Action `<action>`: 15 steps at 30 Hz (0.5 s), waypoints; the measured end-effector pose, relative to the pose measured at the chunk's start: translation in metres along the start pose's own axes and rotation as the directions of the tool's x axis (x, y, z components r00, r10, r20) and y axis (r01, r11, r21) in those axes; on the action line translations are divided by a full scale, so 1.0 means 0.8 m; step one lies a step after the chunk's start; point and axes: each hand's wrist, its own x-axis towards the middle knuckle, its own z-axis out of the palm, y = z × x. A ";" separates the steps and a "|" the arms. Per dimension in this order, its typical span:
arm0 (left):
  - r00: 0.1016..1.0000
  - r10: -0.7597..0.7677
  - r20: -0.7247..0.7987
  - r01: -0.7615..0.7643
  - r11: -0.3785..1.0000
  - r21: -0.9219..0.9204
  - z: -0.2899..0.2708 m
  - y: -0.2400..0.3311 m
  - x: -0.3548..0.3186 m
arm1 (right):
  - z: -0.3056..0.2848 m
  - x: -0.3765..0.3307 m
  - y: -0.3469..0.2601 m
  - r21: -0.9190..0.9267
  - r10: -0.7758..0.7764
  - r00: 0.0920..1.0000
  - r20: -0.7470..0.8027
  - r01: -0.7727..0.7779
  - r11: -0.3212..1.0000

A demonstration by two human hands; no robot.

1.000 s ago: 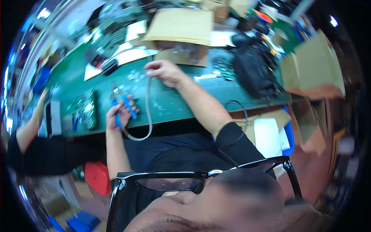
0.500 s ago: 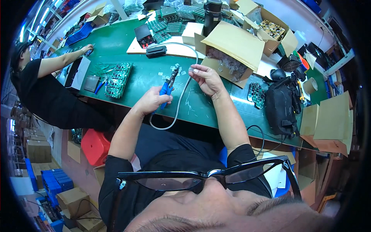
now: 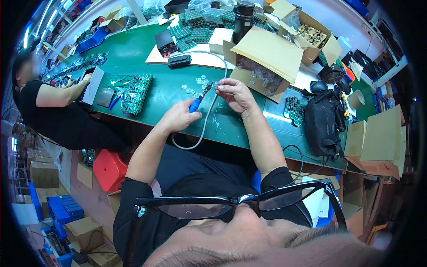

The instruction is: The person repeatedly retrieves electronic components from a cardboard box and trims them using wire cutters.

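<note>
My left hand is wrapped around blue-handled pliers, their dark metal jaws pointing up and right toward my other hand. My right hand pinches a small clear plastic piece between thumb and fingertips, close by the jaws. Whether the jaws touch it, I cannot tell. Several similar clear pieces lie on the green table just beyond the pliers. A grey cable loops past my right fingertips and hangs over the near table edge. Thin whitish scraps are scattered below my hands.
An open carton of clear plastic pieces stands beyond my right hand. Green circuit boards are stacked at left, more at right near a black bag. A co-worker reaches into a white box. A black flask stands behind.
The pliers have tilted right, their jaws coming closer to my right fingertips, and my left grip has closed further around the handles. The co-worker's arm has drawn back to the white box.
</note>
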 end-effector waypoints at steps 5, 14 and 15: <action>1.000 0.020 0.006 -0.021 0.999 0.041 0.001 0.005 -0.001 | 0.006 -0.003 0.000 -0.073 0.005 1.000 0.009 -0.005 0.997; 1.000 -0.005 0.031 0.004 1.000 0.020 0.002 -0.001 -0.001 | 0.013 -0.005 -0.001 -0.146 -0.027 0.999 -0.038 0.021 0.989; 0.999 -0.005 0.032 0.005 1.000 -0.002 0.003 -0.003 0.000 | 0.011 -0.004 0.001 -0.151 -0.026 0.999 -0.028 0.022 0.988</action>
